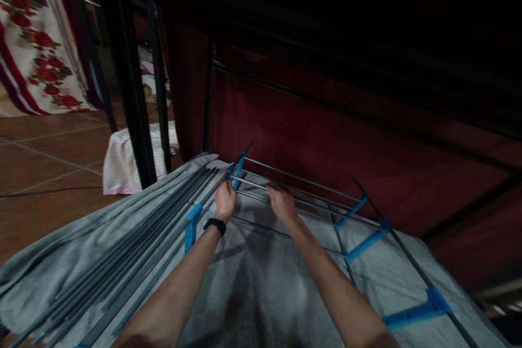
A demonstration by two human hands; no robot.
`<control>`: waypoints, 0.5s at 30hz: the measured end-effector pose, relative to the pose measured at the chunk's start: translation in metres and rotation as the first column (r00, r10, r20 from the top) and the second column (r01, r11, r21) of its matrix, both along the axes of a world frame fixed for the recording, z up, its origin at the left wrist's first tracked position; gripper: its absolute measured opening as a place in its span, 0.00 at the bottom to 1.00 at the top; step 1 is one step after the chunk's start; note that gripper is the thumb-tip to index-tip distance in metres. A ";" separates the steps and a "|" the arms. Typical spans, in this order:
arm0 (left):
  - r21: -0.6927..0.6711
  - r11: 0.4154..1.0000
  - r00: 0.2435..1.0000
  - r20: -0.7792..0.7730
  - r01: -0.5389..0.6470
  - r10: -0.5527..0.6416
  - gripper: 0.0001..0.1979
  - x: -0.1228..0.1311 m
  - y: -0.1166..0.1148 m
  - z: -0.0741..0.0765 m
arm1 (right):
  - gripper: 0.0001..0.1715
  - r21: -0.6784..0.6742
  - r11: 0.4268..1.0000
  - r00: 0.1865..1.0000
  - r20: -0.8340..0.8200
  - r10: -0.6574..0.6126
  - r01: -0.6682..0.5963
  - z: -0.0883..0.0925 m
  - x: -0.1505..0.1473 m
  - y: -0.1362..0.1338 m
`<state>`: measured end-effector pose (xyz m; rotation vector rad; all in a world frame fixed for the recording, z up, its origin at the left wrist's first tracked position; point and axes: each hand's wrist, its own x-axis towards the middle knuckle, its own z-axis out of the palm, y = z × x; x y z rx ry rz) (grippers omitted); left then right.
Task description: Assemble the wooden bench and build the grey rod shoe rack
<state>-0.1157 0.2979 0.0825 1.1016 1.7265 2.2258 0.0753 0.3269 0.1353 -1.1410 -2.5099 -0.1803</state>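
A metal rod frame with blue plastic connectors (364, 243) lies on a grey fabric sheet (261, 293). My left hand (225, 199), with a black band on its wrist, is closed round a grey rod next to a blue connector (238, 168) at the frame's far corner. My right hand (280, 202) grips a thin cross rod (310, 193) of the frame, fingers curled over it. A bundle of loose grey rods (134, 250) lies along the sheet to the left of my left arm.
A dark red fabric wall (326, 130) with black frame bars stands right behind the rods. Black posts (134, 109) rise at the left. A pale checked cloth (122, 166) lies on the brown tiled floor (44, 163). A flowered cloth (36, 38) hangs at far left.
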 end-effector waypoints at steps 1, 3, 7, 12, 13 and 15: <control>-0.004 1.000 0.999 -0.036 -0.002 0.001 0.11 0.000 -0.001 0.000 | 0.21 -0.003 1.000 1.000 0.006 0.011 -0.011 0.002 0.002 -0.002; -0.021 0.999 0.995 -0.092 -0.032 0.030 0.14 0.000 -0.006 -0.002 | 0.22 0.006 0.999 0.999 -0.008 0.036 -0.036 0.006 0.009 -0.006; -0.080 0.983 0.984 -0.074 -0.167 0.161 0.23 0.020 -0.033 -0.015 | 0.24 0.063 0.998 0.994 -0.110 -0.009 0.016 0.018 0.050 0.000; -0.001 1.000 0.953 -0.302 0.008 -0.008 0.21 0.083 -0.066 0.008 | 0.26 0.050 0.938 0.916 -0.242 -0.321 0.343 0.042 0.164 0.047; 0.029 0.997 0.947 -0.316 0.064 -0.052 0.20 0.096 -0.065 0.021 | 0.27 0.039 0.904 0.879 -0.255 -0.404 0.426 0.047 0.192 0.057; 0.045 0.979 0.929 -0.326 0.200 -0.175 0.19 0.118 -0.048 0.053 | 0.28 -0.013 0.813 0.785 -0.251 -0.567 0.582 0.055 0.244 0.073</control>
